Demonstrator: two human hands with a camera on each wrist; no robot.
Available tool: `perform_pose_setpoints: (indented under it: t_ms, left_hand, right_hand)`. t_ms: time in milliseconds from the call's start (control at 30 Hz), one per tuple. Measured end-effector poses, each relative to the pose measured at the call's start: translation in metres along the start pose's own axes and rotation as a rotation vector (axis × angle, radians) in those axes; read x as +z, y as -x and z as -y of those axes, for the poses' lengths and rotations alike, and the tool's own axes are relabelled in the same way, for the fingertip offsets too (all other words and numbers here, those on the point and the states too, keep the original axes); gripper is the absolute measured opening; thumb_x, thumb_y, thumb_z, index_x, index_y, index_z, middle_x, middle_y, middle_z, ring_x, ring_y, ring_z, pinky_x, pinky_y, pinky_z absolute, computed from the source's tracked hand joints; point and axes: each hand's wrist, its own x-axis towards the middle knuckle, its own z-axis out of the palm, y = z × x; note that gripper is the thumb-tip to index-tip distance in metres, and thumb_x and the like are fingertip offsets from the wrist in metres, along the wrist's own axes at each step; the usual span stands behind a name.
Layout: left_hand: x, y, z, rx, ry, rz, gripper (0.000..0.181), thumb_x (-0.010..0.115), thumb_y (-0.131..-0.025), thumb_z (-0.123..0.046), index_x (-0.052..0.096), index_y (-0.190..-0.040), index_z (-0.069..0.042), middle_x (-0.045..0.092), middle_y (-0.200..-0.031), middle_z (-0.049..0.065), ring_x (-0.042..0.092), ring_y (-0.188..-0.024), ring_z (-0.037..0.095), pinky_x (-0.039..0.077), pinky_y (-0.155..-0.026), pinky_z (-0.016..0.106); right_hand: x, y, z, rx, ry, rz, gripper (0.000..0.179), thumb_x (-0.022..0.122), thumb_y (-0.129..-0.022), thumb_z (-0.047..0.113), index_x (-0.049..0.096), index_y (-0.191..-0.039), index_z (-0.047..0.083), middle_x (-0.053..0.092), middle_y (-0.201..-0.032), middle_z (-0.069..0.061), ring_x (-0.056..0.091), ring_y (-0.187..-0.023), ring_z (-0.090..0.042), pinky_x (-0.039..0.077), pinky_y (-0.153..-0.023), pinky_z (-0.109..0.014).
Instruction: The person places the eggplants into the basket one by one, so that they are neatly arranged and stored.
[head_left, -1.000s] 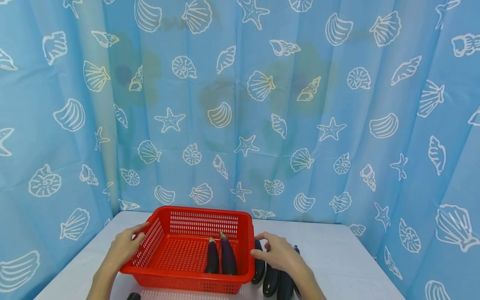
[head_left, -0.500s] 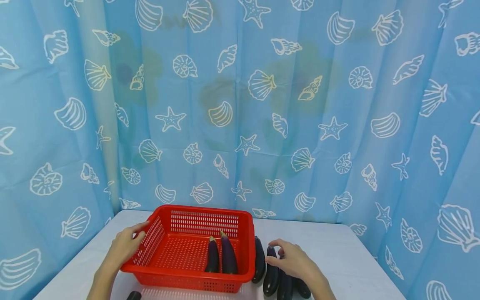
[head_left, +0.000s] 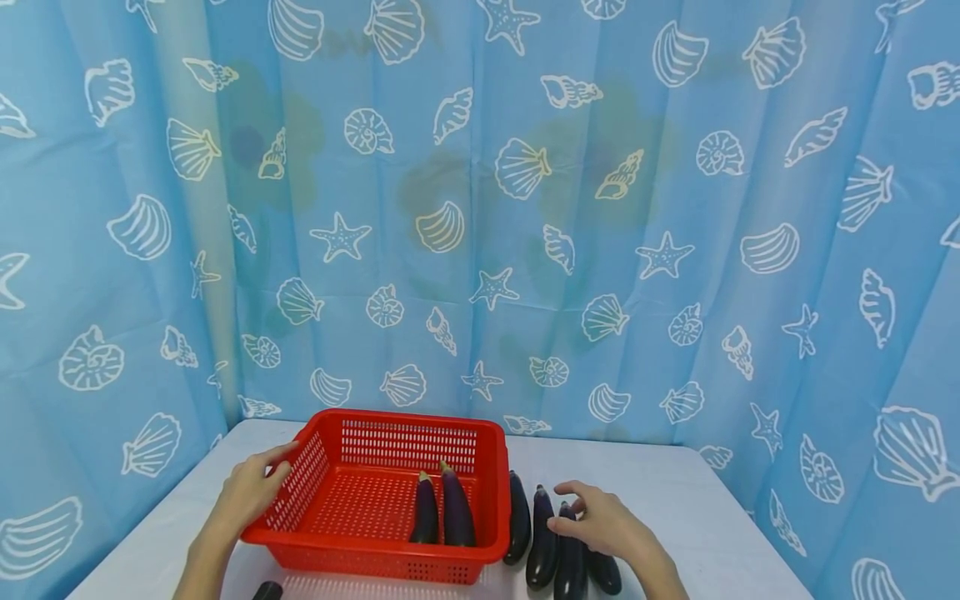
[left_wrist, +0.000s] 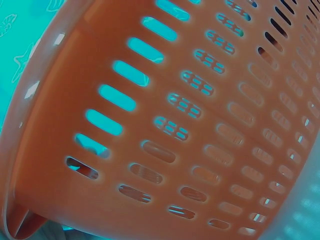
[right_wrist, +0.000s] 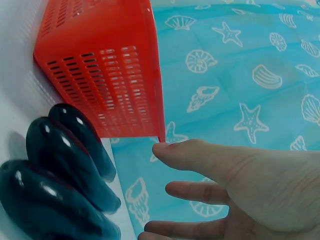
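Left hand [head_left: 247,493]: at the left side of the basket [head_left: 360,565]; whether my fingers [head_left: 276,456] grip it, I cannot tell
Right hand [head_left: 602,522]: above the outer eggplants [head_left: 542,546], my fingers spread apart and holding nothing
Inner eggplants [head_left: 457,512]: two, in the right half of the basket
Outer eggplants: four, on the worktop [head_left: 667,492], right of the basket

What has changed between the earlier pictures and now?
The right hand has moved away from the right rim of the red basket, to the right and slightly toward the person. It now hovers by the dark eggplants outside, holding nothing. The left hand stays at the basket's left rim; the basket and the two eggplants inside look unmoved.
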Motion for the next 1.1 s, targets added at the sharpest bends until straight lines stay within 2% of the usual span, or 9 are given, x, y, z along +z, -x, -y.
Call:
perform_pose_setpoints:
  t_ms: [133,367,600,800,933,1033,1100]
  left_hand:
    - [0.0,-0.001,0.001,0.004,0.0,-0.003,0.05,0.05,-0.098,-0.017,0.045,-0.146,-0.004,0.052,-0.136,0.033,0.068,-0.075,0.016,0.061,-0.059,0.033]
    - [0.001,-0.001,0.002,0.001,0.002,-0.004,0.05,0.05,-0.098,-0.017,0.044,-0.146,-0.004,0.052,-0.136,0.033,0.068,-0.076,0.016,0.062,-0.059,0.033]
    - [0.0,0.0,0.001,0.003,0.011,0.001,0.05,0.05,-0.098,-0.016,0.044,-0.146,-0.004,0.052,-0.136,0.033,0.067,-0.074,0.016,0.061,-0.059,0.033]
    - [0.0,-0.001,0.0,-0.001,0.015,0.004,0.05,0.05,-0.098,-0.017,0.044,-0.146,-0.004,0.052,-0.136,0.033,0.068,-0.073,0.015,0.061,-0.059,0.032]
    - [0.0,-0.001,0.0,0.003,0.007,0.002,0.05,0.05,-0.098,-0.017,0.044,-0.146,-0.004,0.053,-0.135,0.033,0.067,-0.072,0.015,0.061,-0.059,0.033]
    - [0.0,0.0,0.0,0.003,0.002,0.001,0.05,0.05,-0.098,-0.016,0.044,-0.146,-0.004,0.053,-0.135,0.033,0.067,-0.073,0.015,0.061,-0.059,0.033]
    - [-0.001,0.0,0.0,0.001,0.002,0.003,0.05,0.05,-0.098,-0.016,0.044,-0.146,-0.004,0.053,-0.135,0.033,0.068,-0.074,0.016,0.062,-0.06,0.033]
  right_hand:
    - [-0.001,-0.002,-0.005,0.021,0.021,-0.005,0.055,0.078,-0.081,0.033,0.06,-0.129,0.012,0.067,-0.11,-0.017,0.064,-0.081,-0.021,0.06,-0.077,-0.049]
    - [-0.005,-0.003,-0.011,0.031,0.073,-0.002,0.057,0.08,-0.079,0.031,0.06,-0.129,0.012,0.067,-0.105,-0.013,0.061,-0.084,-0.021,0.058,-0.081,-0.051]
    - [-0.01,-0.002,-0.02,0.018,0.1,-0.012,0.06,0.082,-0.076,0.027,0.06,-0.129,0.011,0.066,-0.114,-0.018,0.063,-0.097,-0.029,0.055,-0.085,-0.056]
    - [-0.009,-0.005,-0.03,0.045,0.139,0.028,0.062,0.083,-0.075,0.023,0.06,-0.13,0.008,0.064,-0.122,-0.022,0.062,-0.109,-0.038,0.053,-0.089,-0.058]
    - [-0.008,-0.006,-0.034,0.054,0.125,0.059,0.062,0.083,-0.075,0.021,0.06,-0.131,0.009,0.064,-0.123,-0.022,0.062,-0.109,-0.038,0.055,-0.087,-0.058]
    - [-0.004,-0.019,-0.056,0.046,0.109,0.097,0.064,0.085,-0.073,0.025,0.06,-0.131,0.011,0.064,-0.12,-0.024,0.065,-0.1,-0.036,0.058,-0.078,-0.054]
    - [0.004,-0.042,-0.088,0.042,0.107,0.144,0.069,0.085,-0.072,0.035,0.059,-0.132,0.015,0.065,-0.116,-0.021,0.066,-0.092,-0.031,0.059,-0.071,-0.049]
